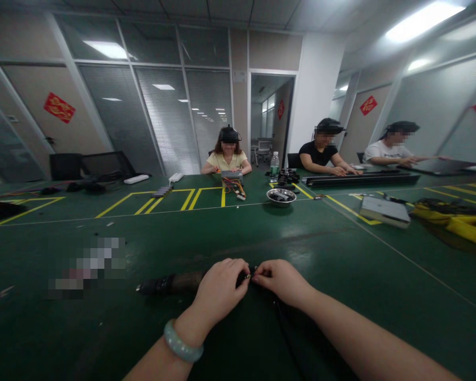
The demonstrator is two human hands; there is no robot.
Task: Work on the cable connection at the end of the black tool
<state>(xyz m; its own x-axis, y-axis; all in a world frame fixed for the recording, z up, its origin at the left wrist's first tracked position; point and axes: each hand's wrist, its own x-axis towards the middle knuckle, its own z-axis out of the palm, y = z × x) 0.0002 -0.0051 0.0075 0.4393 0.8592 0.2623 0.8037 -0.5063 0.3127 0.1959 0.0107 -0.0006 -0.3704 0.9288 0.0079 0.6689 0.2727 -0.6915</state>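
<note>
Fingertips almost meet here; thumb and forefinger of the right hand [287, 280] pinch in beside a tiny piece with a yellowish fleck [249, 275], though whether they grip it, I cannot tell; the left hand [224, 280] curls around the right end of a long, dark brown-and-black cylindrical tool [174, 284], its barrel stretching out to nine o'clock over the smooth green tabletop [341, 238]; here's the danger: anything that small could slip from a loose pinch and get lost on so dark a surface; the barrel looks round, so a slack left grip might let it roll; at eight o'clock the thick pale-green speckled bangle [182, 341] could knock the table and jolt that hand; at five o'clock a thin black cable [287, 333] runs between the forearms, where a sleeveless arm may snag it; farther off at one o'clock, a shiny round metal bowl [281, 197] sits well apart.
</note>
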